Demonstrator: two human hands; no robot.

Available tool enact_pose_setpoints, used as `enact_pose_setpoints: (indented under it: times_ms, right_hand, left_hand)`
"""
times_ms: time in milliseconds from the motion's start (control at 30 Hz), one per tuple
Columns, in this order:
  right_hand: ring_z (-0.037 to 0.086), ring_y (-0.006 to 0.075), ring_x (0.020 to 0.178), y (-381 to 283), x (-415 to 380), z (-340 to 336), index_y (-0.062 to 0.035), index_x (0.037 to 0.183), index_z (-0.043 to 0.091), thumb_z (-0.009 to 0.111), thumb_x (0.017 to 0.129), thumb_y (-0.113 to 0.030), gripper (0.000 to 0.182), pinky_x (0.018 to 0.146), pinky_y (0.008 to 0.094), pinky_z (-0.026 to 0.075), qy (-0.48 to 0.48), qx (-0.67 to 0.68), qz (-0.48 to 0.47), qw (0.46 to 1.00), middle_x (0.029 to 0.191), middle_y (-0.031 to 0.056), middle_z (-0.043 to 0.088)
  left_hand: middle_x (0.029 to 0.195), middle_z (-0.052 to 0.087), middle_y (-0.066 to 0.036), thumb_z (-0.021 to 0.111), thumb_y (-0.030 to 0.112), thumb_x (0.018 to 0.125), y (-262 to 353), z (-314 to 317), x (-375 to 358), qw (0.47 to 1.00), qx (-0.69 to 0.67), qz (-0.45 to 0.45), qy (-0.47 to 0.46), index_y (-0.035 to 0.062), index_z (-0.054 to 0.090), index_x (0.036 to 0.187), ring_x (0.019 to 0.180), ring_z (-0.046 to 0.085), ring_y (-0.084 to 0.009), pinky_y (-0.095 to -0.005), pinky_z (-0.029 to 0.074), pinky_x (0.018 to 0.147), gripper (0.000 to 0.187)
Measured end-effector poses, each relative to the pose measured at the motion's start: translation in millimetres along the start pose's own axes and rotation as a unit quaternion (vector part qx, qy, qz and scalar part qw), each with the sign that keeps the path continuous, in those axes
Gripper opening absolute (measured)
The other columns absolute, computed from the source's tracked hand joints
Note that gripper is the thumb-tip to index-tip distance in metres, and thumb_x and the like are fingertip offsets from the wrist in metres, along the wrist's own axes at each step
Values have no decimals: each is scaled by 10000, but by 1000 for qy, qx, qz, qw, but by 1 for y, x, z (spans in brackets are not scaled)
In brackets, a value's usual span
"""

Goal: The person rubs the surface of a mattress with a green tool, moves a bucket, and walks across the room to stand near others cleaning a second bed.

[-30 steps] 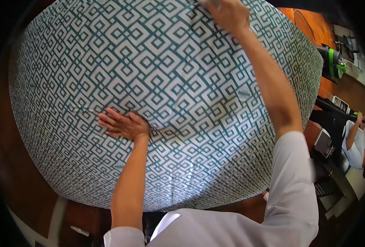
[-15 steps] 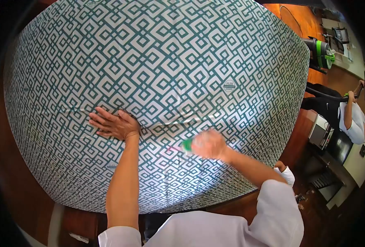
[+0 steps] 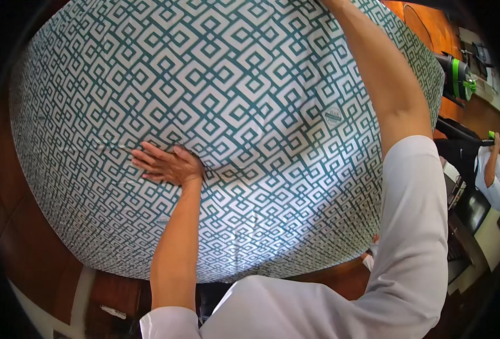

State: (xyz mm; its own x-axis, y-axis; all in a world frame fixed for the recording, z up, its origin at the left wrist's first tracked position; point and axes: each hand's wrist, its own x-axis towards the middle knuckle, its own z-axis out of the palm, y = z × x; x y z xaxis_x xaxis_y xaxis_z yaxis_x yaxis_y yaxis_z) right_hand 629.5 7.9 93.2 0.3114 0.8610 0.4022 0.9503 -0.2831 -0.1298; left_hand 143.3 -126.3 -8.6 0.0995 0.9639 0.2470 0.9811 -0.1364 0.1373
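A large mattress (image 3: 233,107) in white fabric with a teal geometric pattern fills most of the view. My left hand (image 3: 171,165) lies flat on it, left of centre, with its fingers spread and nothing in its grasp. The fabric creases beside the thumb and wrist. My right arm stretches over the right part of the mattress towards the far edge. Its hand is cut off by the top of the view, so its fingers and anything they hold are hidden. A round printed label (image 3: 333,117) marks the fabric near the right forearm.
To the far right, a person in a white shirt (image 3: 488,169) holds a dark bar. A black and green object (image 3: 460,79) stands beyond the mattress's right corner. Brown flooring (image 3: 32,237) shows at the left. Part of another person's white sleeve (image 3: 368,260) shows at the near right edge.
My right hand, earlier blurred over the near middle of the mattress with something green in it, has swung far forward out of the top of the view. My left hand stays flat.
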Motion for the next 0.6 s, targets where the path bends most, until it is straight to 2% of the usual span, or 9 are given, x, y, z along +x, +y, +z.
enact_pose_setpoints:
  times_ms: [100,167,233,300,333,433,500,567,600]
  right_hand:
    - [702,413,763,-14,-38,-16,-19,900,699,605,944,-278,279,701,495,552,36,-28,-94,995,808,206,711]
    - [599,221,595,-29,-125,-25,-159,985,683,698,923,-423,272,489,360,464,-77,-63,-35,994,683,59,549]
    - [553,223,561,-59,-201,-62,-157,922,673,681,937,-402,246,455,367,433,-47,29,-99,994,684,56,540]
    - [565,196,612,-102,-291,-103,-149,851,599,696,882,-377,249,511,379,460,-140,2,-78,987,731,30,583]
    - [565,196,642,-125,-333,-126,-166,841,589,696,885,-396,258,545,384,471,-262,-26,-67,962,776,21,593]
    - [579,192,720,-167,-426,-180,-223,860,606,737,819,-434,251,631,355,480,-250,172,-134,943,772,-5,559]
    - [569,171,749,-164,-453,-199,-245,898,634,740,809,-444,243,670,341,485,-318,198,-186,908,785,-22,553]
    - [588,171,730,-149,-428,-182,-224,828,628,706,878,-427,223,659,337,508,-260,181,-225,921,775,-9,585]
    - [583,180,628,-143,-393,-168,-206,783,626,650,922,-414,251,631,327,529,-504,55,-225,832,684,1,558]
  left_hand:
    - [1706,21,-221,208,541,1058,2,-2,1,1000,-5,5,-8,85,118,1647,1556,8,-477,-742,52,1156,750]
    - [1704,12,-224,216,535,1058,1,-7,0,1000,-2,4,-13,81,117,1646,1554,-1,-482,-746,55,1152,750]
    - [1700,-1,-246,226,524,1046,2,-8,1,999,4,-2,-36,83,70,1650,1556,-36,-494,-744,29,1158,764]
    - [1699,-4,-246,227,524,1044,2,-8,1,999,6,-3,-38,90,68,1651,1557,-47,-490,-739,32,1162,763]
    - [1699,-5,-246,226,524,1043,3,-10,2,999,0,-6,-41,92,69,1651,1557,-51,-488,-739,32,1162,762]
    - [1697,0,-251,232,521,1038,1,-10,0,999,-11,-9,-41,92,83,1650,1557,-59,-484,-738,29,1164,762]
    - [1694,15,-257,239,516,1032,2,-10,0,999,-4,-6,-39,90,96,1648,1556,-36,-493,-741,35,1163,762]
    - [1692,32,-262,242,511,1027,4,-7,2,999,7,0,-33,86,105,1646,1553,-19,-500,-749,47,1159,763]
    - [1691,38,-262,238,510,1028,4,-7,2,999,9,-1,-31,84,105,1646,1552,-15,-502,-754,55,1156,762]
